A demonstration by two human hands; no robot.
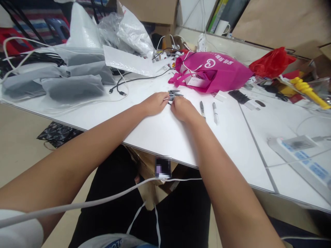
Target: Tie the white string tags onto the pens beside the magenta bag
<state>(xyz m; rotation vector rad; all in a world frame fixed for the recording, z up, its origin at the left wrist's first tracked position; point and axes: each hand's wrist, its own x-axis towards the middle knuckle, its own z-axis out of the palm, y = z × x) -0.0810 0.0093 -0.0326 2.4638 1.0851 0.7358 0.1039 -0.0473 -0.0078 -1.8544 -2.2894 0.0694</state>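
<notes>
My left hand (pixel 156 103) and my right hand (pixel 184 109) meet over the white table (pixel 165 132), fingers curled in. Between them is a small bunch of grey and silver pens (pixel 176 93), its tips showing past the fingers. Both hands are closed on the bunch; how many pens each one grips is hidden. Just right of my right hand lie a dark grey pen (pixel 202 109) and a white pen (pixel 215 114), roughly side by side and apart from each other.
Behind the hands lies a magenta bag (pixel 227 74). Grey packages (pixel 72 88) fill the left side, with a black cable (pixel 144 78) between. A power strip (pixel 305 158) sits at right. One white cable (pixel 103 200) crosses low in front of me.
</notes>
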